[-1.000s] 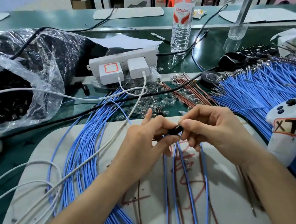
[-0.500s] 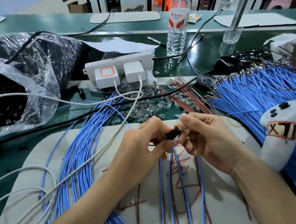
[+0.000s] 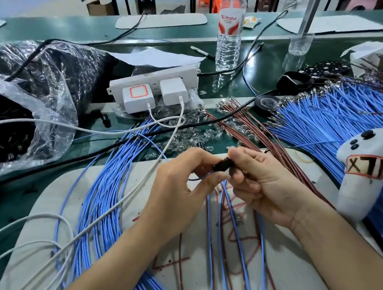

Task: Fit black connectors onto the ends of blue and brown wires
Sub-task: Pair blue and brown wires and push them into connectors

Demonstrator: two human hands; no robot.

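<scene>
Connector (image 3: pixel 222 166) is sitting pinched between the right hand's (image 3: pixel 264 183) thumb and fingers above the counter (image 3: pixel 16 198). Its long axis is slanting down-left toward the nearer left hand (image 3: pixel 179 187), which is pinching a blue wire (image 3: pixel 201 178) just below it, seemingly feeding it in. Compared with a second ago, the left forefinger is lying curled, no longer raised.

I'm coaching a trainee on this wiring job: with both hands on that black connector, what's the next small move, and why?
Probably press the blue wire home into the black connector. The left hand and right hand both pinch the connector, the wire hangs below, and their grip hides whether it is seated.
</scene>
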